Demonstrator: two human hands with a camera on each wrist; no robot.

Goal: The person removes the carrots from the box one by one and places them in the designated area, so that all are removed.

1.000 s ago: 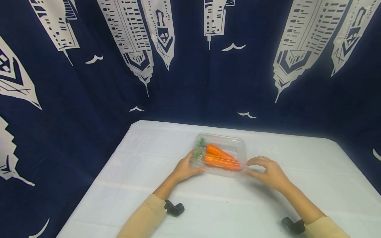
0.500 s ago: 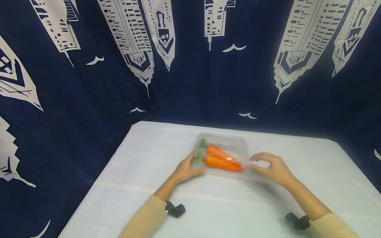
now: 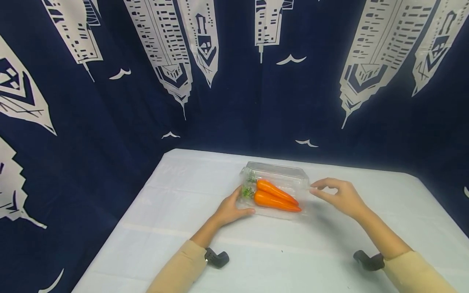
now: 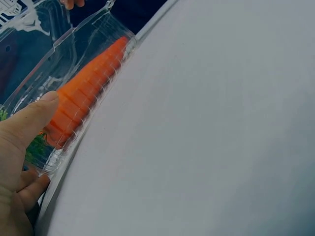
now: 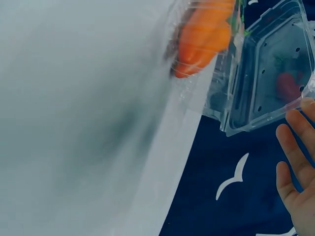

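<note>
Lid (image 3: 277, 168) has risen, right hand (image 3: 341, 198) pinching its edge; left hand (image 3: 229, 210) grips container (image 3: 274, 213).

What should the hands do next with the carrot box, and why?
Probably the right hand should tip the lid farther back: it's raised but not folded flat behind the carrots, while the left hand grips the box.

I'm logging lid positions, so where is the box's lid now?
In the head view, the lid stands raised over the far side of the box, beyond the carrots, with the right hand at its right edge.
</note>
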